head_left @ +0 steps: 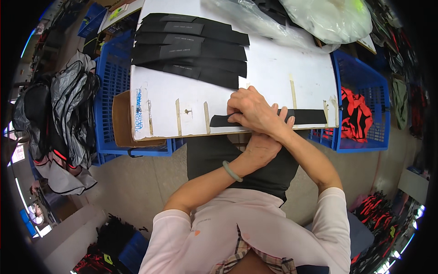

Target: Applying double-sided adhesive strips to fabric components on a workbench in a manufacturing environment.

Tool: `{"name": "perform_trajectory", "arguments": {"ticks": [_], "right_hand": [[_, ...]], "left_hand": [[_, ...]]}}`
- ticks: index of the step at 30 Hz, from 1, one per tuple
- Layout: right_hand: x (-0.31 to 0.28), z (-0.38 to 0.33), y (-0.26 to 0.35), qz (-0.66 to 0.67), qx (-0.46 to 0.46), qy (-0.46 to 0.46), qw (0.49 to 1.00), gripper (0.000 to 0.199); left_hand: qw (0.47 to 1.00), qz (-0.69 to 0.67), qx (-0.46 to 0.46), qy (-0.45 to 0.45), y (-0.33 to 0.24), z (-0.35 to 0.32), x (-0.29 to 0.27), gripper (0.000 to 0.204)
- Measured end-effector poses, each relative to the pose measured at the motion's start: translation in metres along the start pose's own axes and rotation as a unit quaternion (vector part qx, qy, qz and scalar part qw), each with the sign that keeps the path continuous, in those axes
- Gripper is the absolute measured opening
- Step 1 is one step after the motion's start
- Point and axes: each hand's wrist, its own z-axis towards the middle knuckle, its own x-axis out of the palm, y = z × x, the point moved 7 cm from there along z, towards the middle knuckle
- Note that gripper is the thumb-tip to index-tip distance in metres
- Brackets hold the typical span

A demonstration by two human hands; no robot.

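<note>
A narrow black fabric strip lies along the near edge of the white table. My forearms cross, the right one on top. Curled over the strip near its left part, my right hand is closed with fingers and thumb pinching at it. My left hand, a bangle on its wrist, reaches beneath the right forearm. Its fingertips lie stretched out on the strip, right of my right hand; the palm is partly hidden. Several wider black fabric pieces with small printed labels lie overlapped at the table's far left.
The white tabletop carries strips of tape. Clear plastic bags sit at the far right. Blue crates flank the table: the left crate and the right crate, which holds red-and-black fabric. Silver-grey and black garments hang left.
</note>
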Motion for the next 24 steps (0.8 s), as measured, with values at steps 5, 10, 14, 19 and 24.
{"name": "perform_trajectory", "arguments": {"ticks": [5,10,14,19,24], "right_hand": [[0.004,0.002,-0.009,0.061,0.064,-0.031,0.996,0.018],[0.001,0.003,-0.013,0.084,0.084,-0.035,0.992,0.018],[-0.001,0.003,-0.012,0.099,0.078,-0.056,0.99,0.018],[-0.001,-0.001,-0.007,0.07,0.064,-0.051,0.994,0.018],[-0.041,-0.016,-0.014,0.235,0.152,-0.1,0.955,0.012]], "left_hand": [[1.0,-0.005,0.008,0.025,0.001,-0.001,0.004,0.05],[0.999,0.018,0.02,0.028,0.001,0.0,0.008,0.051],[0.999,0.032,0.028,0.032,0.0,0.001,0.009,0.051],[0.999,0.031,0.026,0.027,-0.001,-0.002,0.004,0.051],[0.997,-0.001,0.002,0.078,0.029,-0.033,-0.053,0.05]]}}
